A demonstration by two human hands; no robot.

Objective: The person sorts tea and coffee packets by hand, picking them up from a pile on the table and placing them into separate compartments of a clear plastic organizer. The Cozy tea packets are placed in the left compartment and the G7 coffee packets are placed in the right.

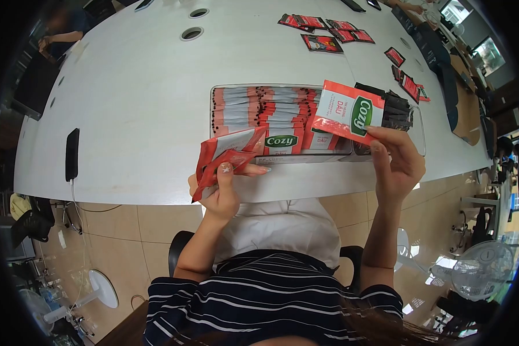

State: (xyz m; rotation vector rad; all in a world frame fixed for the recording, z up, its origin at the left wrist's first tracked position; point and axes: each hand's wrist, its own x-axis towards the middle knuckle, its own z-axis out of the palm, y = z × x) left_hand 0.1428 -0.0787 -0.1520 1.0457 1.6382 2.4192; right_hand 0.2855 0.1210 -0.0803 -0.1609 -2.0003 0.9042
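My right hand (pixel 401 164) pinches the lower right corner of a red and white Cozy tea sachet (pixel 339 109) between thumb and fingers, its front facing up. That sachet is held over a box (pixel 305 159) filled with rows of tea sachets. Several red and white sachets (pixel 282 130) stand packed in the left and middle rows, and black ones (pixel 397 111) fill the right end. At the box's front left corner, my left hand (pixel 218 193) is closed around a few red sachets (pixel 225 151), fanned and tilted; their exact number is hidden.
Loose red and black sachets (pixel 323 43) lie at the back right, with more (pixel 409 86) near the right edge. A black phone (pixel 72 154) with a cable lies at left. Two round grommets (pixel 192 34) are set in the table. Another person (pixel 66 37) sits at far left.
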